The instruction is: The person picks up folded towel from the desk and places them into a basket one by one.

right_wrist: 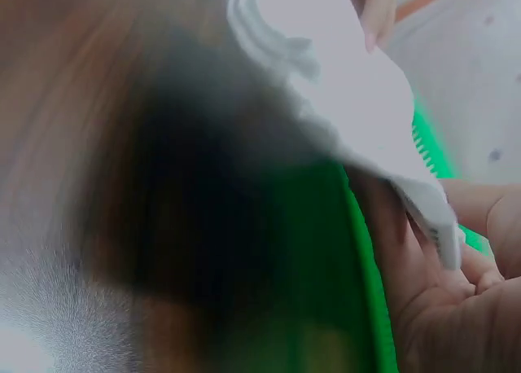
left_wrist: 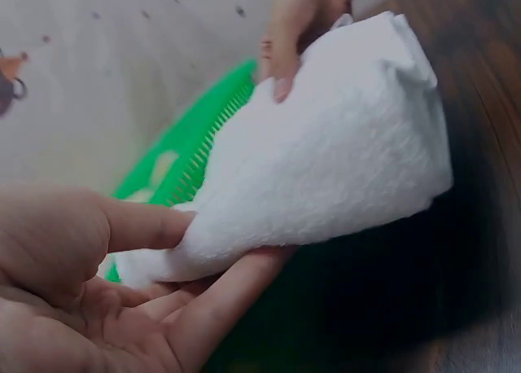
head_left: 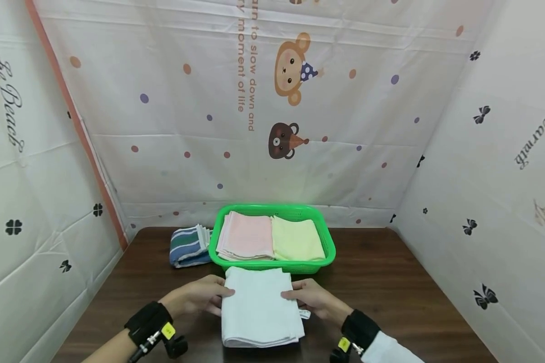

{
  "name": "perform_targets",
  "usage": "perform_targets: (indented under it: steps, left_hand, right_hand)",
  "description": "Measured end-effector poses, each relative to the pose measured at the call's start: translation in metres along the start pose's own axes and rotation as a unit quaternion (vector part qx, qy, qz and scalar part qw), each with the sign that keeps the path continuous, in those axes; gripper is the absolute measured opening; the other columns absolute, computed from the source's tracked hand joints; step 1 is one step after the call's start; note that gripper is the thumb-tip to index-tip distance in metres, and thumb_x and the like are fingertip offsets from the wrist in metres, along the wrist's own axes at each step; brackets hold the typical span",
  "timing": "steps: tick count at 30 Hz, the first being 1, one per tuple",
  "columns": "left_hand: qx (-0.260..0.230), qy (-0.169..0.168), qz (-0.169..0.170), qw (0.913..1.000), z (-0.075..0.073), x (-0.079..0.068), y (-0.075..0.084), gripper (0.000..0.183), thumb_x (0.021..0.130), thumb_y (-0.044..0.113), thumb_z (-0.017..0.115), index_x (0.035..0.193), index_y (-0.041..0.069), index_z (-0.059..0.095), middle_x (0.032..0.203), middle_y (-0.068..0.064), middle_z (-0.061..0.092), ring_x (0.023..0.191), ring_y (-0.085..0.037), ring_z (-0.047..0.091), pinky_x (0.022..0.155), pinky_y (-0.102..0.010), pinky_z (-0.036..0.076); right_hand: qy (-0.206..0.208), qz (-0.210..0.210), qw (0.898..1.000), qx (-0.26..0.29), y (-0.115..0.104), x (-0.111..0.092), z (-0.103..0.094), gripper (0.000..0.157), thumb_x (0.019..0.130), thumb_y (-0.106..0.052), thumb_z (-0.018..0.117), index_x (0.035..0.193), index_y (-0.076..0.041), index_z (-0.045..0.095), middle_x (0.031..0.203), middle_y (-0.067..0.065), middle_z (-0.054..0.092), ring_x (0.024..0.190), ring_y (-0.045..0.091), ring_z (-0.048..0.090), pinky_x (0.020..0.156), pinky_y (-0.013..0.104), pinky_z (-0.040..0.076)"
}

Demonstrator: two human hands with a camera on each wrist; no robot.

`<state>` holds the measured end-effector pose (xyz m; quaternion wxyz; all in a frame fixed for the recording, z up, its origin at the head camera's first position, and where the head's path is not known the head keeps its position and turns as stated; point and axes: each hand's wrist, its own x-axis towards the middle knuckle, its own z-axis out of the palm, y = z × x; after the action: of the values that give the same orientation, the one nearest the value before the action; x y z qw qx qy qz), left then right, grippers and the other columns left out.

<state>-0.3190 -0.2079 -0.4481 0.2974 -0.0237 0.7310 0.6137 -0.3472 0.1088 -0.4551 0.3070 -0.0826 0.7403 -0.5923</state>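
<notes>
A folded white towel [head_left: 261, 310] is held up in front of the green basket [head_left: 331, 247] by both hands. My left hand [head_left: 204, 294] grips its left edge, thumb on top and fingers beneath, as the left wrist view shows of the towel [left_wrist: 326, 145]. On the opposite edge, my right hand [head_left: 315, 297] pinches the layers between thumb and fingers, beside a small white tag [head_left: 305, 314]. Seen from the right wrist, the towel [right_wrist: 350, 88] sags between the hands above the table.
Inside the basket lie a folded pink towel stack [head_left: 247, 237] and a folded yellow towel [head_left: 297, 239]. A blue, green and white striped towel [head_left: 191, 247] sits against the basket's left side. Printed cloth walls [head_left: 236, 171] surround the dark wooden table [head_left: 390, 287].
</notes>
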Motion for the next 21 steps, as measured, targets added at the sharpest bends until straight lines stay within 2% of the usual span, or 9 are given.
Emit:
perform_targets:
  steps: [4, 6, 8, 11, 13, 15, 17, 20, 21]
  left_hand:
    - [-0.015, -0.071, 0.043, 0.9964, -0.011, -0.013, 0.022, 0.047, 0.104, 0.017, 0.06, 0.14, -0.009, 0.046, 0.117, -0.015, 0.071, 0.102, -0.023, 0.073, 0.083, -0.038, 0.064]
    - [-0.021, -0.077, 0.057, 0.9952, -0.018, -0.017, 0.037, 0.054, 0.104, 0.018, 0.06, 0.147, -0.009, 0.04, 0.119, -0.016, 0.071, 0.104, -0.025, 0.073, 0.085, -0.039, 0.063]
    - [-0.022, -0.052, 0.062, 0.9965, -0.025, -0.018, 0.054, 0.064, 0.103, 0.02, 0.062, 0.153, -0.007, 0.031, 0.121, -0.016, 0.07, 0.106, -0.024, 0.072, 0.086, -0.041, 0.063]
    - [-0.004, 0.013, 0.065, 0.9978, -0.036, -0.009, 0.082, 0.074, 0.102, 0.023, 0.064, 0.158, -0.005, 0.022, 0.125, -0.016, 0.068, 0.11, -0.024, 0.07, 0.09, -0.043, 0.062]
    - [0.02, 0.052, 0.066, 0.9963, -0.044, 0.003, 0.097, 0.075, 0.102, 0.024, 0.064, 0.159, -0.003, 0.022, 0.127, -0.017, 0.067, 0.113, -0.027, 0.068, 0.092, -0.044, 0.061]
    - [0.049, 0.07, 0.07, 0.9939, -0.053, 0.017, 0.109, 0.069, 0.104, 0.024, 0.06, 0.158, -0.003, 0.026, 0.132, -0.02, 0.064, 0.12, -0.033, 0.065, 0.094, -0.045, 0.059]
    - [0.071, 0.083, 0.074, 0.9912, -0.062, 0.033, 0.116, 0.063, 0.105, 0.022, 0.058, 0.156, -0.004, 0.032, 0.138, -0.024, 0.059, 0.127, -0.039, 0.061, 0.096, -0.047, 0.059]
    - [0.098, 0.102, 0.072, 0.9873, -0.075, 0.054, 0.122, 0.055, 0.106, 0.021, 0.056, 0.151, -0.006, 0.038, 0.142, -0.027, 0.055, 0.132, -0.043, 0.057, 0.098, -0.047, 0.058]
    - [0.101, 0.113, 0.07, 0.986, -0.078, 0.061, 0.122, 0.053, 0.106, 0.02, 0.056, 0.149, -0.007, 0.041, 0.142, -0.028, 0.054, 0.132, -0.043, 0.057, 0.098, -0.047, 0.058]
  right_hand:
    - [-0.018, -0.022, 1.0, 0.013, -0.024, -0.018, -0.008, 0.042, 0.099, -0.021, 0.069, 0.132, 0.004, 0.065, 0.108, 0.009, 0.078, 0.092, 0.015, 0.075, 0.08, 0.03, 0.061]
    - [-0.015, -0.03, 0.999, 0.014, -0.039, -0.02, -0.013, 0.044, 0.099, -0.022, 0.069, 0.134, 0.003, 0.063, 0.111, 0.011, 0.078, 0.094, 0.016, 0.075, 0.081, 0.03, 0.061]
    - [-0.003, -0.037, 0.999, 0.008, -0.056, -0.017, -0.018, 0.046, 0.099, -0.024, 0.068, 0.135, 0.003, 0.062, 0.112, 0.011, 0.077, 0.096, 0.015, 0.075, 0.081, 0.029, 0.061]
    - [0.024, -0.054, 0.998, -0.017, -0.082, -0.001, -0.026, 0.045, 0.102, -0.025, 0.065, 0.137, 0.002, 0.061, 0.116, 0.011, 0.076, 0.097, 0.013, 0.073, 0.081, 0.027, 0.06]
    - [0.042, -0.066, 0.996, -0.04, -0.097, 0.014, -0.03, 0.042, 0.104, -0.022, 0.062, 0.138, 0.002, 0.06, 0.118, 0.016, 0.074, 0.092, 0.01, 0.071, 0.077, 0.025, 0.057]
    - [0.062, -0.07, 0.994, -0.057, -0.11, 0.033, -0.034, 0.043, 0.104, -0.018, 0.06, 0.142, 0.002, 0.056, 0.121, 0.017, 0.071, 0.088, 0.01, 0.067, 0.072, 0.025, 0.053]
    - [0.08, -0.065, 0.993, -0.065, -0.119, 0.053, -0.036, 0.041, 0.103, -0.014, 0.06, 0.14, 0.003, 0.056, 0.114, 0.018, 0.07, 0.079, 0.012, 0.061, 0.065, 0.027, 0.045]
    - [0.093, -0.052, 0.992, -0.074, -0.125, 0.083, -0.038, 0.013, 0.102, -0.011, 0.061, 0.107, 0.001, 0.063, 0.091, 0.006, 0.061, 0.071, 0.015, 0.049, 0.062, 0.03, 0.037]
    - [0.095, -0.05, 0.991, -0.081, -0.125, 0.093, -0.039, 0.011, 0.102, -0.01, 0.061, 0.093, -0.002, 0.059, 0.084, 0.003, 0.056, 0.069, 0.016, 0.044, 0.062, 0.03, 0.035]
